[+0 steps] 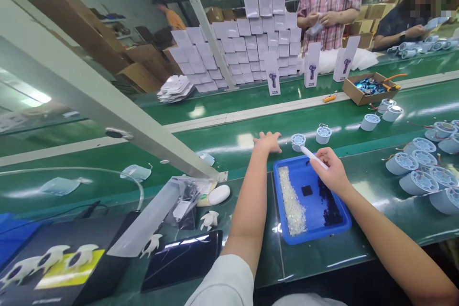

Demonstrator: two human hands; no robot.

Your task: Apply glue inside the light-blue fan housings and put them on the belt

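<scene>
My left hand (268, 142) reaches over the green belt, its fingers spread and nothing in them. Just right of it stands a small light-blue fan-like cylinder (298, 142) with a spoked top. My right hand (332, 168) grips a white pen-like tool (314, 157), whose tip is at the cylinder's lower right edge; whether they touch I cannot tell. Below my hands lies a blue tray (304, 238) with a strip of tiny whitish pieces (291, 203), a pile of small black pieces (332, 210) and a black square (307, 191). A second light-blue cylinder (323, 135) stands farther right.
Several larger light-blue cylinders (419, 182) with wires crowd the right. A slanted metal post (143, 138) crosses the left side. A dark tablet-like panel (182, 260) lies near my left arm. Behind are a cardboard box of parts (360, 98), stacked white boxes (247, 48) and co-workers.
</scene>
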